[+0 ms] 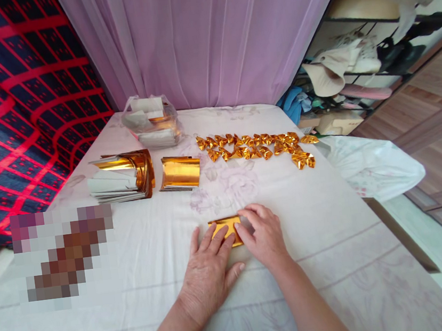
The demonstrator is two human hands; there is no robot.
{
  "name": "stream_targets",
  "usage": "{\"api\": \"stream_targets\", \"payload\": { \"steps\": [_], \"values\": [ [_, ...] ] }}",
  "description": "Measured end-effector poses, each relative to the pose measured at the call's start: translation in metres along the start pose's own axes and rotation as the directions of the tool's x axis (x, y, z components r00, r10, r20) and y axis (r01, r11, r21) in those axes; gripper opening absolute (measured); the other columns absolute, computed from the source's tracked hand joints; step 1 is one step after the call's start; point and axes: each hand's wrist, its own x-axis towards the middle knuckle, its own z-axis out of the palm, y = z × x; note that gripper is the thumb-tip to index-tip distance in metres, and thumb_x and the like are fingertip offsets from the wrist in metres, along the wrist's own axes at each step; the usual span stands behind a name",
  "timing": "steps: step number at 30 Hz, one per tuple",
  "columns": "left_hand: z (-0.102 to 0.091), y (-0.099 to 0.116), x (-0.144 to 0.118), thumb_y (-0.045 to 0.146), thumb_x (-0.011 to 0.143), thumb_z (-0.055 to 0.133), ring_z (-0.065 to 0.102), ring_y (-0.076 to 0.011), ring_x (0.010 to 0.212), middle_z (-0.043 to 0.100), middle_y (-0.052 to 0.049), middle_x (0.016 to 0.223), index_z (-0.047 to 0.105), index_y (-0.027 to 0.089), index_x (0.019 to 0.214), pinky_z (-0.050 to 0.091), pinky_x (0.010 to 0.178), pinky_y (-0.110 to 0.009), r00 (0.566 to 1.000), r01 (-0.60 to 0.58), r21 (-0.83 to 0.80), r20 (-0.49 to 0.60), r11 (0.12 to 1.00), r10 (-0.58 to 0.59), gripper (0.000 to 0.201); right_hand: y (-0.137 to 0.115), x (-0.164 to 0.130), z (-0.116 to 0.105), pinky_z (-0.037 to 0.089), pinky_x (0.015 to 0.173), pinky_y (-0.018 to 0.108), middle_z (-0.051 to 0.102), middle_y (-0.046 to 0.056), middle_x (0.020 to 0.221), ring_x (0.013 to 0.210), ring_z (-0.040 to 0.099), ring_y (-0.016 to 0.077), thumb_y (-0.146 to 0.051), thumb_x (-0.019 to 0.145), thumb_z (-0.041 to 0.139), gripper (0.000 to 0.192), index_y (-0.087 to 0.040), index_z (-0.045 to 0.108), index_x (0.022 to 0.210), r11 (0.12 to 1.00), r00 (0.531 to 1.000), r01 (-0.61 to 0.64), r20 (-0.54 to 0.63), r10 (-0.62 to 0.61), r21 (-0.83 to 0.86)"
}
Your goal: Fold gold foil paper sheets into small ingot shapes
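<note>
A small sheet of gold foil paper [230, 222] lies on the table in front of me, its right side folded over. My left hand [206, 274] rests flat on the sheet, fingers spread, covering its left and lower parts. At the right edge, my right hand [265, 235] has its thumb and fingers closed on the fold. Beyond the hands is a short stack of gold foil paper [181, 171]. A larger, fanned stack of foil paper [116, 185] lies left of it, white backs showing. Several folded gold foil pieces [245, 151] sit in rows at the back right.
A clear plastic bag [151, 121] of more paper stands at the back. A blurred-out item [68, 254] lies on the left. A white plastic bag [382, 162] hangs by the table's right edge, near a shelf [355, 74] of shoes and cloth. A purple curtain [205, 38] closes the back.
</note>
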Motion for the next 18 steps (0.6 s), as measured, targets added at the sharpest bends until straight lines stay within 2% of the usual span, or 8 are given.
{"api": "stream_targets", "payload": {
  "steps": [10,15,18],
  "values": [
    [-0.001,0.0009,0.0018,0.046,0.091,0.054,0.041,-0.0333,0.134,0.055,-0.009,0.139,0.05,0.022,0.137,0.022,0.113,-0.061,1.0,0.006,-0.008,-0.016,1.0,-0.006,0.053,-0.0087,0.0066,-0.0009,0.038,0.083,0.035,0.061,0.006,0.107,0.098,0.055,0.0221,-0.025,0.08,0.063,0.017,-0.023,0.067,0.096,0.998,0.999,-0.047,0.03,0.046,0.043],
    [-0.0001,0.001,0.0018,0.047,0.092,0.052,0.042,-0.0317,0.134,0.057,-0.009,0.137,0.05,0.023,0.137,0.023,0.113,-0.061,0.999,0.024,-0.02,-0.042,1.0,-0.025,0.051,-0.0092,0.0058,0.0005,0.037,0.085,0.037,0.061,0.007,0.111,0.102,0.054,0.0234,-0.023,0.082,0.061,0.028,-0.025,0.067,0.11,1.0,1.0,0.0,0.019,0.0,0.008],
    [0.0,0.001,0.0022,0.049,0.093,0.051,0.042,-0.0313,0.134,0.057,-0.008,0.137,0.051,0.023,0.136,0.024,0.113,-0.061,0.999,0.025,-0.019,-0.043,0.999,-0.026,0.05,-0.0086,0.0087,-0.0004,0.037,0.085,0.037,0.061,0.006,0.111,0.103,0.054,0.0239,-0.023,0.082,0.061,0.027,-0.027,0.069,0.108,1.0,0.999,0.006,0.051,-0.005,-0.008]
  ]
}}
